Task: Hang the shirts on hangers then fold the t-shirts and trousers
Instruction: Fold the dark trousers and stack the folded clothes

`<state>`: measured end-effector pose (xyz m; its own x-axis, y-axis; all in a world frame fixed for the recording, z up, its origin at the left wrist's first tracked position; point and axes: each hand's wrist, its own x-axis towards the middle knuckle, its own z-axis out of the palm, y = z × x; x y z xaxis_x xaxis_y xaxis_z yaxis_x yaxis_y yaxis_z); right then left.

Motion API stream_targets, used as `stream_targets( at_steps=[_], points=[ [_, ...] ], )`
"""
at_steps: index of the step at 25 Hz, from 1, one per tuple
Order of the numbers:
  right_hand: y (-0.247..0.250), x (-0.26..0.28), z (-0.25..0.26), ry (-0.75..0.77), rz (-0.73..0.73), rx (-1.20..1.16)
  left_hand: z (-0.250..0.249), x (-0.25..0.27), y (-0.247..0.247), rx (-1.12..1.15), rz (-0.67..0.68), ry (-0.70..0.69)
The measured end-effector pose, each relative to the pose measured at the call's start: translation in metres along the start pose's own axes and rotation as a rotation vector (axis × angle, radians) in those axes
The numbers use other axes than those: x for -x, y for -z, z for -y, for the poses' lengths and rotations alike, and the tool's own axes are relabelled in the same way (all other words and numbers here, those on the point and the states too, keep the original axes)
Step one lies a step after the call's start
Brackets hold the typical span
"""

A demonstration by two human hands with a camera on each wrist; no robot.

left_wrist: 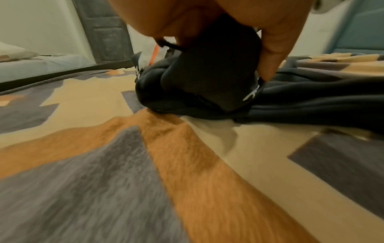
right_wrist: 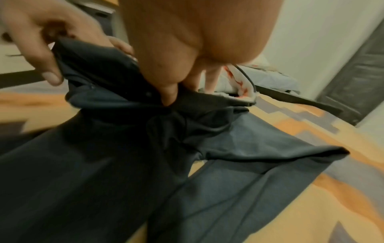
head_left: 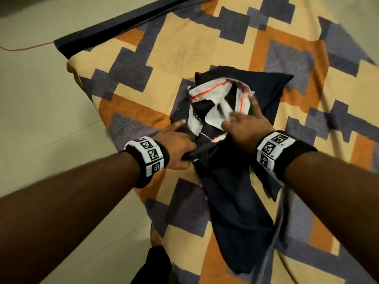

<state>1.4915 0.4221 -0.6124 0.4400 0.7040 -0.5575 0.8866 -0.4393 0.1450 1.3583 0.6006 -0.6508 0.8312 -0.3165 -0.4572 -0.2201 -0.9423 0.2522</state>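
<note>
Dark trousers (head_left: pixel 229 197) lie crumpled on the patterned bed sheet (head_left: pixel 184 48), waist end away from me, white pocket lining (head_left: pixel 209 93) with red stitching turned out. My left hand (head_left: pixel 184 144) grips a bunch of the waistband at the left side; its fingers (left_wrist: pixel 272 57) curl round the dark cloth (left_wrist: pixel 207 78). My right hand (head_left: pixel 242 113) lies on the lining with fingers spread, and its thumb (right_wrist: pixel 168 88) presses down on the dark fabric (right_wrist: pixel 104 164). The legs trail toward me.
The sheet with orange, cream and grey blocks covers the bed; its dark frame edge (head_left: pixel 114 23) runs along the far left. Pale floor (head_left: pixel 41 99) lies to the left, with a thin orange cord (head_left: pixel 24 49). A grey door (left_wrist: pixel 104 32) stands beyond the bed.
</note>
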Motion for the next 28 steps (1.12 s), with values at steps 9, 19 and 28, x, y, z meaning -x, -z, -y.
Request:
stream_targets(
  at_steps=[9,19,28],
  points=[
    [-0.029,0.094,-0.005,0.15,0.576,-0.545,-0.028,0.057,-0.022,0.073,0.328,0.337],
    [-0.054,0.101,0.011,0.085,0.269,-0.477,-0.075,0.006,-0.019,0.245,0.121,0.094],
    [-0.07,0.116,0.034,0.153,0.232,-0.674,-0.098,0.038,-0.046,0.21,0.047,0.126]
  ],
)
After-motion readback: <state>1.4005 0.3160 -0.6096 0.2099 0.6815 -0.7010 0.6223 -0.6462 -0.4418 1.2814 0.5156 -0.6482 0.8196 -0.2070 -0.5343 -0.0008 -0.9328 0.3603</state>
